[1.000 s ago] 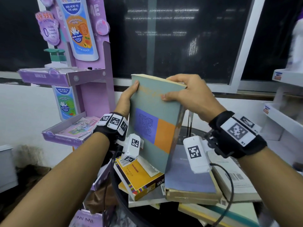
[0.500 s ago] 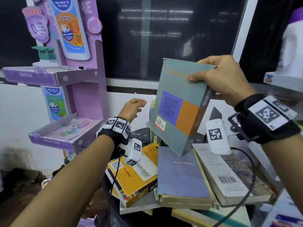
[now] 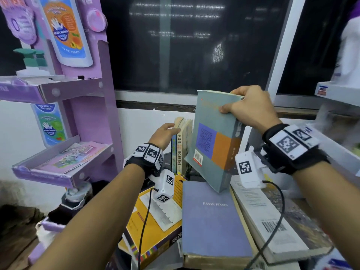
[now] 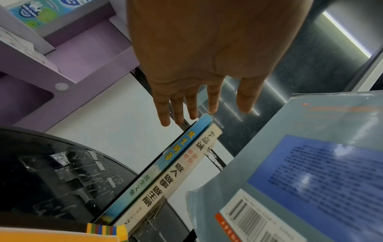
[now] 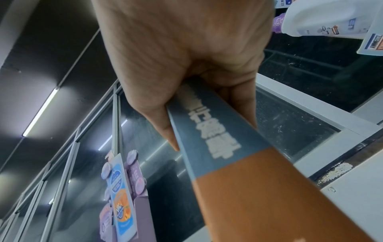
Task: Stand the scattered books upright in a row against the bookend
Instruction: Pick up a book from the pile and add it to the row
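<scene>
The right hand (image 3: pixel 251 108) pinches the top of the grey-green book (image 3: pixel 214 141), tilted above the flat books by the table's (image 4: pixel 51 172) far edge, while the left hand (image 3: pixel 163 133), fingers straight, reaches the standing books (image 4: pixel 176 163), whose spines only the left wrist view shows clearly.

A shop, by the look of it. Purple cardboard display stand (image 3: pixel 85 106) on the left, printed with hand-wash adverts and holding pump bottles (image 3: pixel 29 61) and leaflets (image 3: pixel 72 158). White shelving (image 3: pixel 339 92) on the right with price tags (image 3: pixel 322 90) on its front edge. Dark window glass (image 3: pixel 185 45) behind.
</scene>
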The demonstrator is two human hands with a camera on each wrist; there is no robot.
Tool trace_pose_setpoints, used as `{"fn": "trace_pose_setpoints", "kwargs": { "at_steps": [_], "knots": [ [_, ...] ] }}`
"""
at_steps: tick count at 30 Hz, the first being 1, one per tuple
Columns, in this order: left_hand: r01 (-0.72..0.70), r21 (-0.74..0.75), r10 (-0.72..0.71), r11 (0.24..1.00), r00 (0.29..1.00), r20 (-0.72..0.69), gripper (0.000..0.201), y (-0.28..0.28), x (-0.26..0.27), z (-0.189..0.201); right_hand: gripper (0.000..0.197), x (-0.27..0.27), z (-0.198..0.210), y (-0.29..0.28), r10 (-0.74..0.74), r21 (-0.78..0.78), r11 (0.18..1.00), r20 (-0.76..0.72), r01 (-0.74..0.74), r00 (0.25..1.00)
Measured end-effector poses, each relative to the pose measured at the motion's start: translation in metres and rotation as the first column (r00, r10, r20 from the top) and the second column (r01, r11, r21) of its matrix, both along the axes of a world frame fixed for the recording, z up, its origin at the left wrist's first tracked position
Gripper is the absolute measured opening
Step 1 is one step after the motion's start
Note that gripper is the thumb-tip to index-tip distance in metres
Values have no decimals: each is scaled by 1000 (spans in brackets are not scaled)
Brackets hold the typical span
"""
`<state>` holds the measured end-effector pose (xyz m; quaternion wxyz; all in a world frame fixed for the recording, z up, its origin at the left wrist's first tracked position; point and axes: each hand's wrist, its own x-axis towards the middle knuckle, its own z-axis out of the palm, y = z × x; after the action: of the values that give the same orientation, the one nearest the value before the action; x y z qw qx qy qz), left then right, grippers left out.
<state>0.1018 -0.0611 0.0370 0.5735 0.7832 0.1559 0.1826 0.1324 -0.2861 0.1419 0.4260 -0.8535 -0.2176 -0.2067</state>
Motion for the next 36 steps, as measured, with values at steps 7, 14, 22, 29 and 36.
{"fn": "trace_pose_setpoints", "kwargs": {
  "at_steps": [7, 14, 22, 29, 36],
  "knots": [
    [6, -58, -7, 998, 1000, -5, 47, 2, 26, -12, 37, 29, -18, 29, -58, -36, 998, -53, 56, 997],
    [-85, -65, 89, 994, 994, 63, 19, 10, 43, -19, 36, 55, -23, 64, -104, -49, 994, -60, 101, 993],
    [-26, -139, 38, 990, 996, 80, 16, 23, 45, -23, 35, 75, -49, 99, -105, -54, 993, -70, 102, 992],
    [24, -178, -6, 984, 995, 103, 20, 27, 49, -28, 28, 80, -70, 115, -98, -34, 995, -95, 95, 991],
    [46, -168, -24, 985, 991, 131, 23, 31, 53, -34, 27, 80, -80, 125, -80, -34, 997, -119, 76, 990]
  ]
}}
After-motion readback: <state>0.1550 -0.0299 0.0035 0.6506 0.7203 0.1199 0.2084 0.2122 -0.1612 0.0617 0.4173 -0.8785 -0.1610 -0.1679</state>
